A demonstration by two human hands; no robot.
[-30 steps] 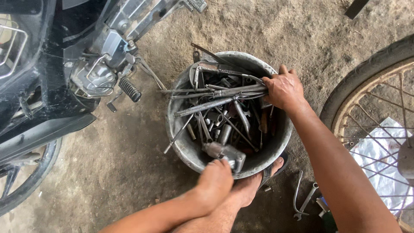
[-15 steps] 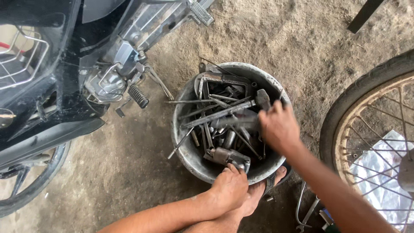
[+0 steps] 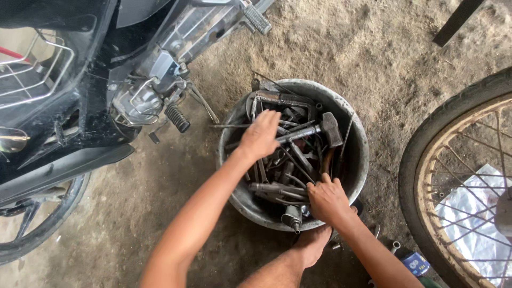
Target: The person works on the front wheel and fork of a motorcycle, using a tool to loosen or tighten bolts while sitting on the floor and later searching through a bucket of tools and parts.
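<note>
A dented grey metal bucket (image 3: 364,154) stands on the dirt floor, full of several greasy tools. A hammer (image 3: 332,129) lies across the top of them. My left hand (image 3: 260,136) reaches in from the lower left and lies palm down on the tools at the bucket's far left side, its fingertips bent among them. My right hand (image 3: 326,198) is at the near rim with its fingers dug into the tools. Whether either hand grips a tool is hidden. My bare foot (image 3: 312,242) rests against the bucket's near edge.
A black motorcycle (image 3: 133,96) stands to the left, its foot peg (image 3: 177,118) close to the bucket. A spoked wheel with a tyre (image 3: 426,138) fills the right edge, with a white plastic sheet (image 3: 469,213) behind it. Small parts and a blue object (image 3: 415,262) lie at the bottom right.
My left hand has come into view and reached into the bucket. My right hand has moved from the far right rim to the near side. The view has shifted.
</note>
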